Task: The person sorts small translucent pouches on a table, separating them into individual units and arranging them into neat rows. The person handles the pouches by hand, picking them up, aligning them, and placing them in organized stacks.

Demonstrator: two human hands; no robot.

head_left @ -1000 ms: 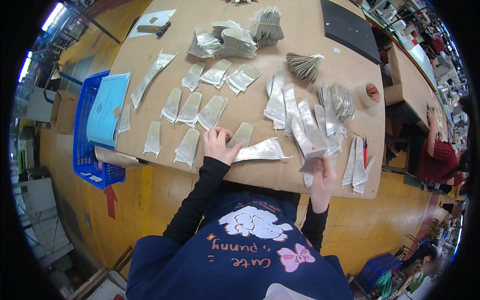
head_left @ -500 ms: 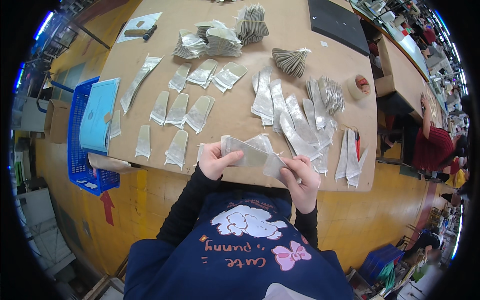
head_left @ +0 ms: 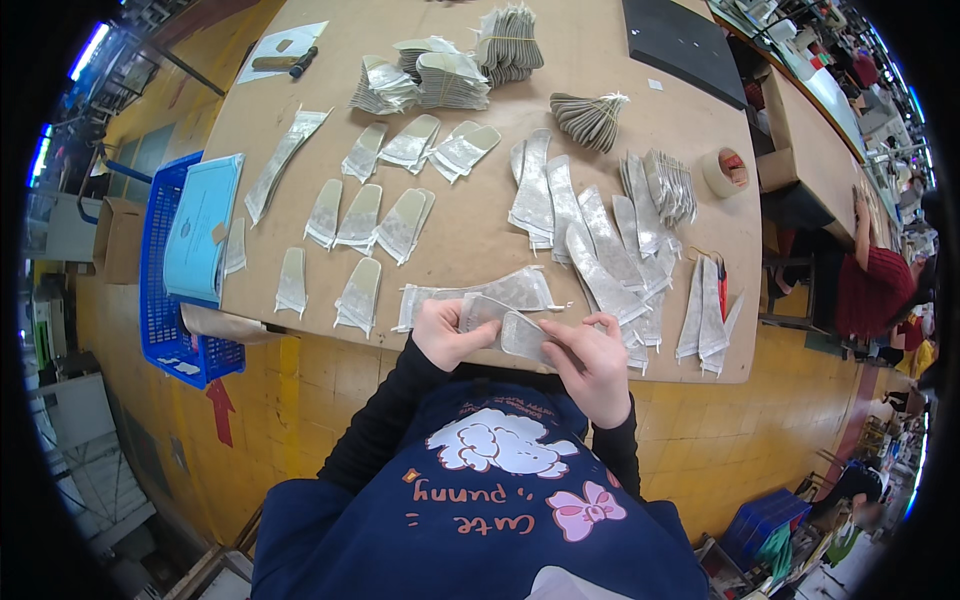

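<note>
My left hand [head_left: 455,335] is closed, thumb over fingers, on a thin grey fabric piece [head_left: 483,311] at the table's near edge. My right hand [head_left: 592,366] pinches a rounded grey end [head_left: 524,337] that overlaps it; whether this is one folded piece or two, I cannot tell. Just beyond my hands a long grey strip [head_left: 520,287] lies flat, partly covered by them. To its right are several loose curved grey strips [head_left: 598,270] in an overlapping heap. Small rounded-top pieces [head_left: 357,222] lie in rows on the left.
Bundled stacks of pieces [head_left: 450,80] stand at the back, with a fanned bundle [head_left: 590,122] to their right. A tape roll [head_left: 724,172] and a red-handled tool [head_left: 722,285] are at right. A hammer [head_left: 290,63] lies far left, above a blue basket [head_left: 158,260]. A co-worker [head_left: 880,270] sits at far right.
My hands have come closer together and slightly nearer to me. The held piece is now bent, with its rounded end overlapping. More of the strip lying behind shows.
</note>
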